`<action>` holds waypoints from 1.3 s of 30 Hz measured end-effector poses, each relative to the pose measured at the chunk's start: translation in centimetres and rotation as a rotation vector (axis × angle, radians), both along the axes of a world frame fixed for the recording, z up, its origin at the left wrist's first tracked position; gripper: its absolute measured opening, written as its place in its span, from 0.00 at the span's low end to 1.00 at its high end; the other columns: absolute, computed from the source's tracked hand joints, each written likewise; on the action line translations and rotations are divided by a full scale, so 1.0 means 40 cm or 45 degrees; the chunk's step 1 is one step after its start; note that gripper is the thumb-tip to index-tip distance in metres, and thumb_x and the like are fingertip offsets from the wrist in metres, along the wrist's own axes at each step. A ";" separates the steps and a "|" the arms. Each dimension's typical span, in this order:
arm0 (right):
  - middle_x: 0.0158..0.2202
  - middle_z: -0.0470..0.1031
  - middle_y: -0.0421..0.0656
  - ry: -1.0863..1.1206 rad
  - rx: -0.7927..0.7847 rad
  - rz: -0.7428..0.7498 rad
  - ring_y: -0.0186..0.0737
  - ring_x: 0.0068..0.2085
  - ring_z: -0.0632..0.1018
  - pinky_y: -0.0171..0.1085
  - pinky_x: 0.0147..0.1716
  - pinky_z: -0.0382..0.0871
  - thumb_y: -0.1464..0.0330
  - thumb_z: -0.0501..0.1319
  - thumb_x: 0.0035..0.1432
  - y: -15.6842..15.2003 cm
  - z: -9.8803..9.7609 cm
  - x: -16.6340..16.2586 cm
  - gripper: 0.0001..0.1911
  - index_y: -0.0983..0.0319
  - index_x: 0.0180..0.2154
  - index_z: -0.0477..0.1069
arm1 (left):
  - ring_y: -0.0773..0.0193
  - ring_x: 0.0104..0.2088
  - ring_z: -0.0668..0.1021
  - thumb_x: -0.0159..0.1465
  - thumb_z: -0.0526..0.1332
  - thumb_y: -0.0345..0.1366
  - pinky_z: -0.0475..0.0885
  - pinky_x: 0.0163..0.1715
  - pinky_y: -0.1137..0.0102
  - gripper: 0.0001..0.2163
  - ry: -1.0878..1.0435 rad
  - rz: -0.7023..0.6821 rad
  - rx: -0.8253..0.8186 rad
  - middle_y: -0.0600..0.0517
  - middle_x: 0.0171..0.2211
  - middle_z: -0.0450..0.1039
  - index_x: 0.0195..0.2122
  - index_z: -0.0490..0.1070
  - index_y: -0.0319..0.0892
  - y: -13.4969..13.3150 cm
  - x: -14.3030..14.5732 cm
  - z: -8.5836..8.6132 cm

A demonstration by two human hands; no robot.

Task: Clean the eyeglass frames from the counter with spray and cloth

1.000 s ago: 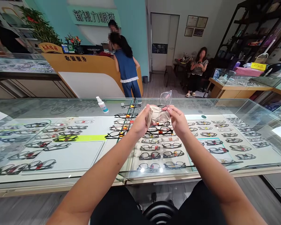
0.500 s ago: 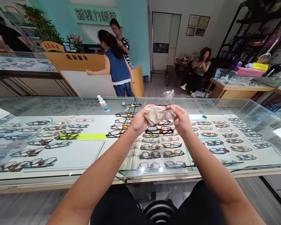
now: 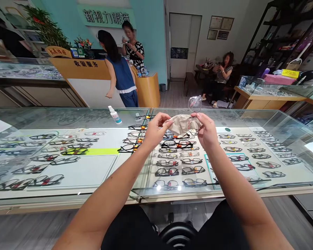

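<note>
Above the glass display counter, my right hand (image 3: 205, 126) pinches a pair of clear-lensed eyeglasses (image 3: 195, 103) near the bridge. One lens stands upright above the fingers, and the other lies lower against a beige cloth (image 3: 178, 124). My left hand (image 3: 158, 128) is closed on the left end of that cloth, which stretches between both hands. Whether the cloth wraps the lower lens I cannot tell. On the counter top to the left stands a white spray bottle (image 3: 115, 115) with a blue label.
Rows of spectacle frames (image 3: 167, 172) lie under and on the glass counter (image 3: 88, 182). Beyond it, two people are at a wooden cashier desk (image 3: 147, 90). Another person sits at the back right near a bench (image 3: 189, 81). A second display case (image 3: 273, 95) stands at right.
My right hand and the eyeglasses have shifted slightly right and up. My left hand's fingers have rearranged on the cloth. The person in blue has turned and leaned toward the desk.
</note>
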State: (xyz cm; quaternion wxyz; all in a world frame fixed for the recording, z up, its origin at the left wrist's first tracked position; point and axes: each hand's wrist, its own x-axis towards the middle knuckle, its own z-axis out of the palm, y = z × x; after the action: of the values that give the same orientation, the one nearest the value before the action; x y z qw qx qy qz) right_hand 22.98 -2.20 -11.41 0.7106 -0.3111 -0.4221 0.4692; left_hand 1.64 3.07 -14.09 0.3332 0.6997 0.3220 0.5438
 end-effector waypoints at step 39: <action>0.35 0.81 0.40 -0.075 -0.027 -0.077 0.38 0.33 0.76 0.39 0.34 0.72 0.56 0.73 0.55 0.012 -0.006 0.012 0.11 0.56 0.33 0.85 | 0.54 0.45 0.81 0.66 0.59 0.29 0.72 0.45 0.62 0.15 0.573 -0.044 0.480 0.45 0.46 0.80 0.48 0.84 0.46 -0.038 -0.013 0.042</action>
State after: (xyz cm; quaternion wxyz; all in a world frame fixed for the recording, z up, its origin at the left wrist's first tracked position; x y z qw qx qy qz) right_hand 23.46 -1.72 -11.64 0.7084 -0.3446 -0.4283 0.4427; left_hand 1.12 1.55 -12.42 0.1266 0.8577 0.2690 0.4194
